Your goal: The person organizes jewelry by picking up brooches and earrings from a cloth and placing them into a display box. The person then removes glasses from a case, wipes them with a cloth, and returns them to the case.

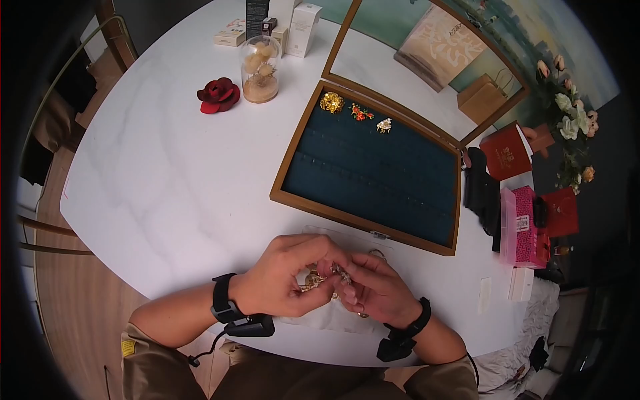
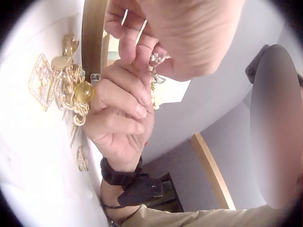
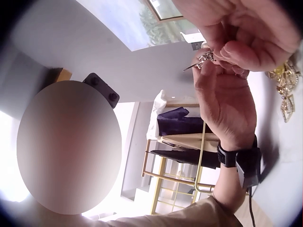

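Observation:
A small silvery brooch [image 1: 341,273] is pinched between the fingertips of my left hand [image 1: 287,275] and my right hand [image 1: 375,288], low over the front of the table. In the right wrist view the brooch [image 3: 205,58] has a thin pin sticking out past the left thumb. Glittering stones show on the brooch [image 2: 157,59] from the left wrist side. Below the hands lies a heap of gold jewellery [image 2: 68,85], with a yellow ball [image 2: 84,92] among it. One gold piece [image 2: 82,159] lies apart from the heap.
Ahead stands a wooden display case [image 1: 363,225], its glass lid raised. Along its back row sit a gold brooch [image 1: 331,102], a red-orange brooch [image 1: 361,112] and a pale brooch [image 1: 384,125]. A glass dome [image 1: 261,70] and red flower [image 1: 219,95] stand back left; boxes [image 1: 523,223] line the right.

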Tool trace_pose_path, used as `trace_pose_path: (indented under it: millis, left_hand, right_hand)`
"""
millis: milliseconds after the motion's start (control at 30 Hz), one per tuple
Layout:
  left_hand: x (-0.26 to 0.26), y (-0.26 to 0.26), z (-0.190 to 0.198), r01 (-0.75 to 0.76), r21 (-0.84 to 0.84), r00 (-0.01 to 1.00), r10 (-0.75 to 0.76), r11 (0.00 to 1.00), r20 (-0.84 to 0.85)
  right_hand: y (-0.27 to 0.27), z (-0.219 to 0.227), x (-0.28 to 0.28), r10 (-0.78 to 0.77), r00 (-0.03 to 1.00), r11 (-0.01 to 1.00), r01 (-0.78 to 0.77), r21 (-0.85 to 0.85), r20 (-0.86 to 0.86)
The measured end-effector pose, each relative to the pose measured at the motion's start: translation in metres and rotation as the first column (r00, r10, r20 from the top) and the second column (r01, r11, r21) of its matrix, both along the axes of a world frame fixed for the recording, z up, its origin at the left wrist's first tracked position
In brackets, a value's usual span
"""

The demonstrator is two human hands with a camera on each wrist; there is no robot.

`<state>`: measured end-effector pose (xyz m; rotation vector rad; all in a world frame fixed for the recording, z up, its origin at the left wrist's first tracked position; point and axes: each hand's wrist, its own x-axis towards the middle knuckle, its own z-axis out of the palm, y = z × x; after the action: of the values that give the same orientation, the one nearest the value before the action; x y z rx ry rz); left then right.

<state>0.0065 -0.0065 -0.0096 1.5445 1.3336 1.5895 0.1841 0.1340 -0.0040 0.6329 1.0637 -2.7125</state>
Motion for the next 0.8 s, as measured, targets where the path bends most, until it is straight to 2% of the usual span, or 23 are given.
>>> trace_pose_path:
  millis: [533, 633, 700, 800]
  left_hand:
    - [0.0021, -0.0007, 0.0003, 0.011, -0.014, 1.000, -0.011, 1.000, 0.000]
    - [0.0046, -0.0022, 0.0028, 0.009, -0.089, 0.999, -0.005, 0.996, 0.040]
    - [0.0100, -0.0023, 0.0045, -0.086, -0.116, 0.968, 0.110, 0.990, 0.223]
    - [0.0103, -0.0016, 0.0012, -0.141, -0.044, 0.967, 0.147, 0.989, 0.208]
  right_hand:
    - [-0.0037, 0.0019, -0.0005, -0.025, 0.999, 1.000, 0.025, -0.011, 0.034]
    - [-0.0046, 0.0039, -0.0017, -0.068, 0.995, 0.998, 0.067, 0.010, 0.080]
    - [-0.0017, 0.0013, -0.0015, -0.029, 1.000, 0.999, 0.029, -0.045, -0.003]
    - [-0.0034, 0.0030, -0.0022, -0.037, 0.999, 0.999, 0.036, -0.039, -0.027]
